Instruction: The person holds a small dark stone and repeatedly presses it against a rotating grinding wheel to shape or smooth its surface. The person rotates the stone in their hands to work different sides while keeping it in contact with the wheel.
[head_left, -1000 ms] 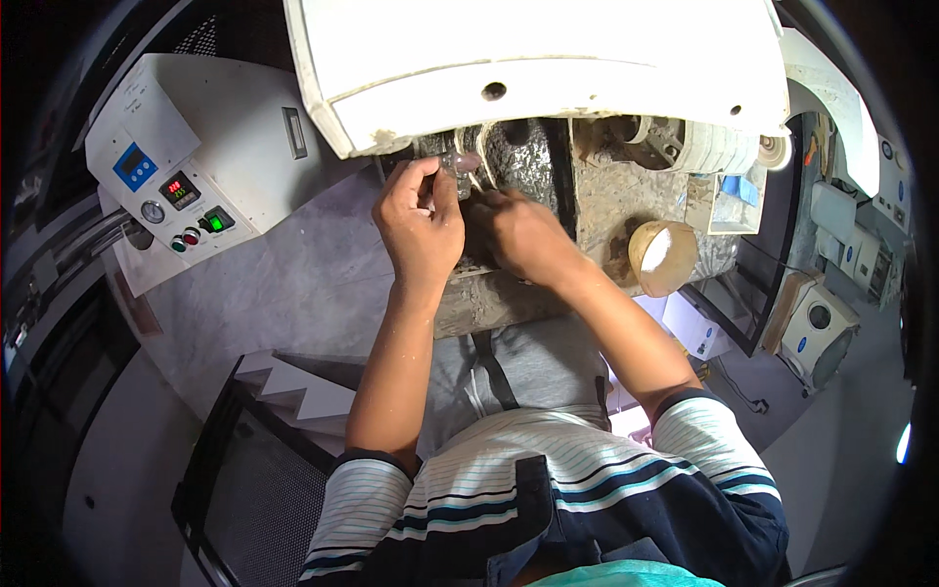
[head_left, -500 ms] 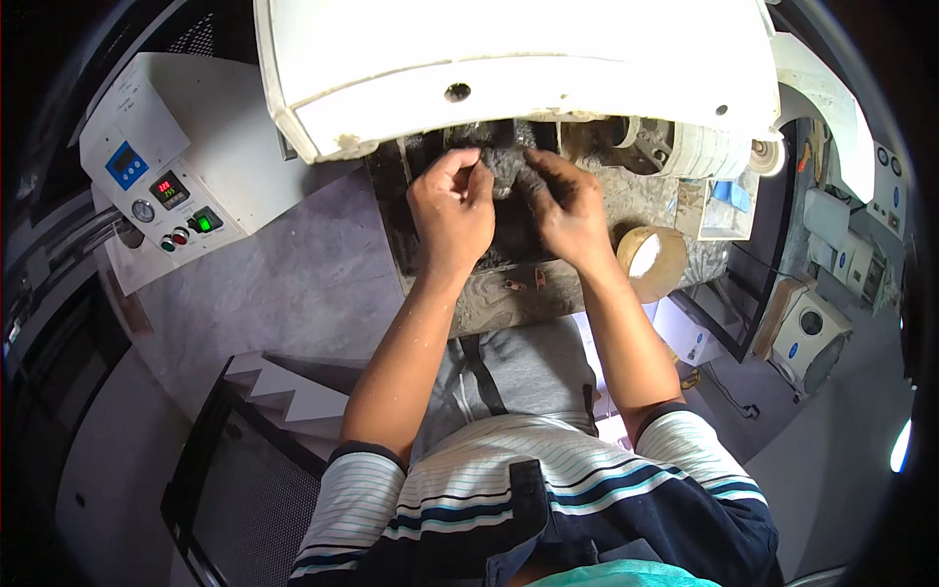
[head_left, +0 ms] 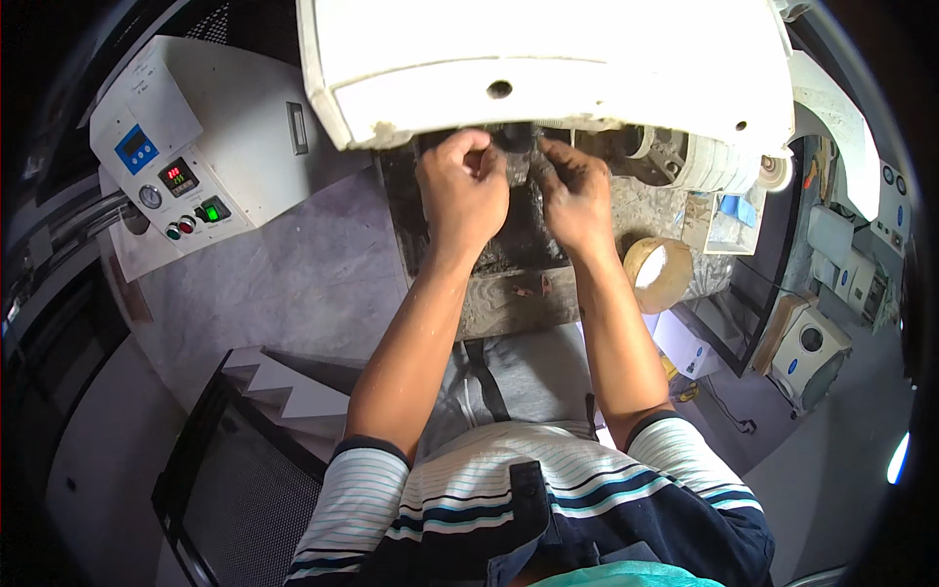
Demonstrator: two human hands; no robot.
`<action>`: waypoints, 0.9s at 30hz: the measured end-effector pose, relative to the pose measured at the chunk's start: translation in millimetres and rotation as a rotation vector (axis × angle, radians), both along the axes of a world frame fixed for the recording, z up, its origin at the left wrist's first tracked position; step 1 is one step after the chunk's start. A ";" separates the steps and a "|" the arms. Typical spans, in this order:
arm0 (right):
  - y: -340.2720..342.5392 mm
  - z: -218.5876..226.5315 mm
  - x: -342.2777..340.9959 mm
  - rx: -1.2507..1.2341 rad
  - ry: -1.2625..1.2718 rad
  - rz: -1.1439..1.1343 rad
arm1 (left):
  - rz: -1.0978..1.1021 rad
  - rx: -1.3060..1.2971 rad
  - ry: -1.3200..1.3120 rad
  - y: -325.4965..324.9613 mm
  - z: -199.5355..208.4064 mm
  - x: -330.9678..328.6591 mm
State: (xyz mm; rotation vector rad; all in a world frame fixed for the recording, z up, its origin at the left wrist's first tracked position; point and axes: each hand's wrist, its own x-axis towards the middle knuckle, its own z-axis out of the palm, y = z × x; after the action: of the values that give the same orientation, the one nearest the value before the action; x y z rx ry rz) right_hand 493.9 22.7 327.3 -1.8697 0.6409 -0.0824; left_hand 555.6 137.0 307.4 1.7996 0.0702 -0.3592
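Observation:
Both my hands are under the front edge of a large white hood (head_left: 548,93), over a dark, wet, dirty work tray (head_left: 509,245). My left hand (head_left: 462,196) is closed, its thumb and fingers curled toward each other. My right hand (head_left: 579,201) is closed too, with dark grime on its thumb and fingers. Between their fingertips is a dark grey, wet-looking piece (head_left: 514,168); its kind cannot be made out against the dark background. The hood's shade hides part of the fingertips.
A white belt-driven wheel part (head_left: 709,157) sits right of my hands. A round tan container (head_left: 657,274) with white contents stands near my right forearm. Two small reddish bits (head_left: 533,287) lie on the wooden front edge. At left is a white control box (head_left: 186,166) with lit displays.
The hood and bench have shifted slightly right and down in view. My hands stay around the dark piece, the right one turned a little more upright.

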 end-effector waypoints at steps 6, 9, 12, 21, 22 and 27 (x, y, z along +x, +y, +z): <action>5.9 3.2 -8.4 -0.022 -0.045 -0.038 | 0.052 -0.080 -0.015 2.1 8.2 -18.0; -3.7 -3.6 2.0 -0.020 -0.031 -0.013 | 0.047 -0.032 -0.002 -5.5 4.9 -7.1; 1.3 5.0 -4.2 -0.022 -0.005 0.032 | 0.051 -0.027 -0.065 1.4 5.0 -15.1; 2.7 -14.7 -13.0 -0.149 -0.085 -0.020 | 0.012 -0.162 -0.025 3.4 -4.2 -25.3; 7.0 -1.9 -12.0 -0.280 -0.115 0.020 | 0.050 -0.192 -0.019 2.0 -5.9 -29.5; 7.0 7.3 -5.3 -0.503 -0.194 0.108 | 0.142 -0.288 0.043 -8.4 -20.2 -30.7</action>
State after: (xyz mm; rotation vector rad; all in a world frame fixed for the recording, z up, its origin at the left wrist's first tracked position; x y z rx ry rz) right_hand 488.6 29.7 334.6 -2.3388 0.4049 -0.3791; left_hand 524.9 128.7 287.2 1.4933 0.1677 -0.2906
